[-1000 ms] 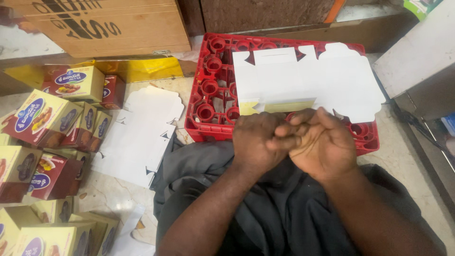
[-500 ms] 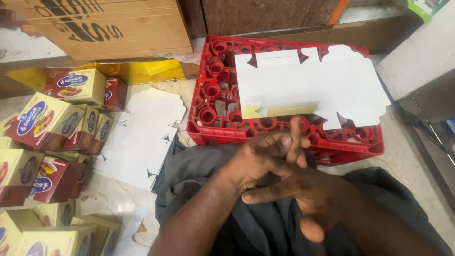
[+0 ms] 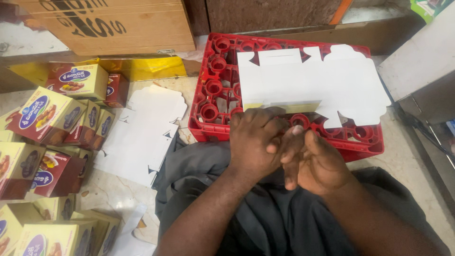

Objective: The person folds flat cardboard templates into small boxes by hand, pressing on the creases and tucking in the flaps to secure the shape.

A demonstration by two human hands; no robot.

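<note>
A flat white die-cut carton blank [image 3: 313,83] lies plain side up on an upturned red plastic crate [image 3: 211,85]. A yellow flap edge [image 3: 284,106] shows along its near side. My left hand [image 3: 256,140] rests at the crate's near rim, fingers curled, just below that flap. My right hand [image 3: 317,163] presses against the left hand, its fingers laid across the left knuckles. Neither hand holds anything. Both forearms come up over dark grey cloth [image 3: 265,213] on my lap.
A stack of white flat blanks [image 3: 142,137] lies on the floor to the left. Several folded yellow-and-maroon boxes [image 3: 47,118] pile up at far left. A large brown cardboard carton [image 3: 109,23] stands behind. A grey metal unit [image 3: 422,66] stands at right.
My hands moved from my lap back up to the crate's near rim. The right hand closed against the left again. The blank stayed on the crate.
</note>
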